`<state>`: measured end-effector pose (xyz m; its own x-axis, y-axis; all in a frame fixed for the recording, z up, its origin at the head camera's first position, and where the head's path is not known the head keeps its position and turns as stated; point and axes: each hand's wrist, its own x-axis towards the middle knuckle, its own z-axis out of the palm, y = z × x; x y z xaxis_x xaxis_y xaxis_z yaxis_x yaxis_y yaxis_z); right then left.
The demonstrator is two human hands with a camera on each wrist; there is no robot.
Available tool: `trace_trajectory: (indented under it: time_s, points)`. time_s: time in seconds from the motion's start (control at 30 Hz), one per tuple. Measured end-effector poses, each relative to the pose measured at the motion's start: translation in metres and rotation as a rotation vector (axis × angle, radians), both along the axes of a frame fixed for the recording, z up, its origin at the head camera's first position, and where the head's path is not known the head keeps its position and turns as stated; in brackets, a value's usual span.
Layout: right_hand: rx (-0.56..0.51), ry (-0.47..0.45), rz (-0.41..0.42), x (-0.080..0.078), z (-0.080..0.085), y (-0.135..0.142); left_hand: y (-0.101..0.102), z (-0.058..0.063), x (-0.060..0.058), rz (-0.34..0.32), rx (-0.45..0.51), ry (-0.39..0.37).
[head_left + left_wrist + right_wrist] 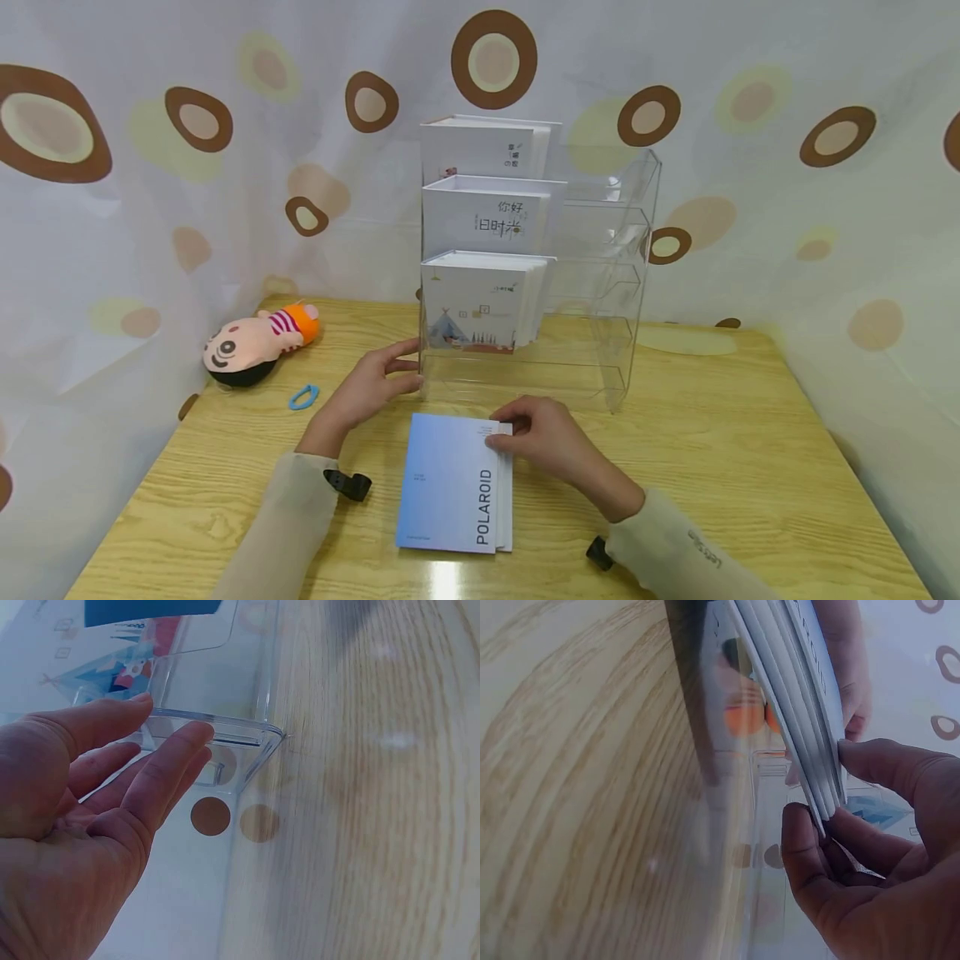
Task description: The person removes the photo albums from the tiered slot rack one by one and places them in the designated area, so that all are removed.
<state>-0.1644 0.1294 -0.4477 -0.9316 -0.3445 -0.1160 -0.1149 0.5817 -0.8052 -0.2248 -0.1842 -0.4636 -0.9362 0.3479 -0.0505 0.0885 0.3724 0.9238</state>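
Observation:
A blue-to-white photo album [447, 487] printed POLAROID is in front of the clear rack. My right hand [551, 437] pinches its upper right corner, thumb on the cover and fingers under the edge. In the right wrist view the album [799, 712] shows several thick layers along its edge, tilted up over the table. My left hand [372, 385] is at the lower left side of the clear acrylic rack [525, 371], fingers extended and fingertips right at its side panel. The left wrist view shows the thumb and fingers [169, 761] spread apart near the rack's edge.
Three white albums stand in the rack's left half, one per tier: a top one [476, 146], a middle one [465, 218] and a lower one [472, 300]. A plush doll [258, 337] and a blue ring-shaped item [303, 397] lie on the wooden table [720, 467] at left.

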Motion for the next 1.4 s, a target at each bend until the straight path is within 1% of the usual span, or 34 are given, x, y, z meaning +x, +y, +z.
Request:
trace_trajectory:
  time_s: [0.1,0.4,0.53,0.8,1.0,1.27,1.4]
  points:
    - [0.018,-0.004,0.009,0.000,-0.002,-0.002,0.000,-0.001,0.000,-0.003,0.001,0.003]
    - [0.080,-0.021,0.002,0.001,-0.010,-0.009,0.001,-0.003,0.001,-0.003,0.001,0.009]
    - [0.094,-0.013,0.011,0.002,-0.012,-0.011,0.001,-0.003,0.001,0.002,0.000,0.010]
    - [0.118,-0.017,-0.006,0.002,-0.016,-0.015,-0.001,-0.004,0.000,-0.005,-0.007,0.020]
    - [0.141,-0.008,-0.014,0.002,-0.016,-0.018,-0.001,-0.001,0.000,0.004,-0.003,0.012]
    - [0.164,0.007,-0.026,0.006,-0.013,-0.022,0.000,-0.003,-0.002,0.002,-0.013,0.022]
    - [0.164,0.010,-0.041,0.008,-0.013,-0.024,0.000,-0.002,-0.001,0.003,-0.010,0.016]
